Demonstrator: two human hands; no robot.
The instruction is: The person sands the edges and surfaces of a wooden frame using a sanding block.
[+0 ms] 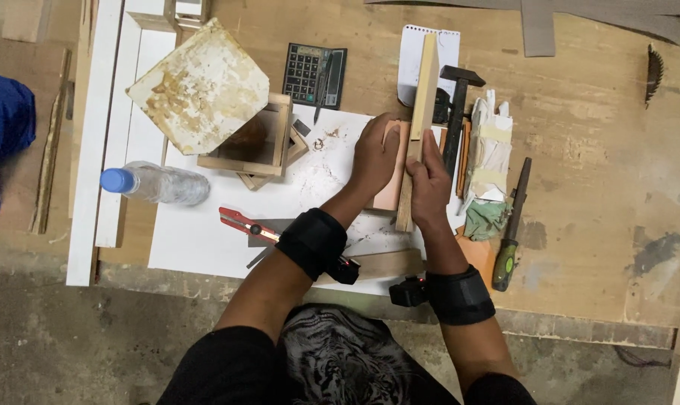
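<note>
The right hand (428, 187) grips the wooden strip (422, 105), which runs toward twelve o'clock; the left hand (375, 154) presses flat on a pinkish block (391, 196), mostly hidden.

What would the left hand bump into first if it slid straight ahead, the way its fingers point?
Probably the white spiral notepad beyond the left hand, though the long pale wooden strip lies close alongside; depth is unclear.

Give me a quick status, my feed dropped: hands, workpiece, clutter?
Left hand flat on pinkish block. Right hand grips wooden strip on edge beside it. Hammer and file close right.
</note>
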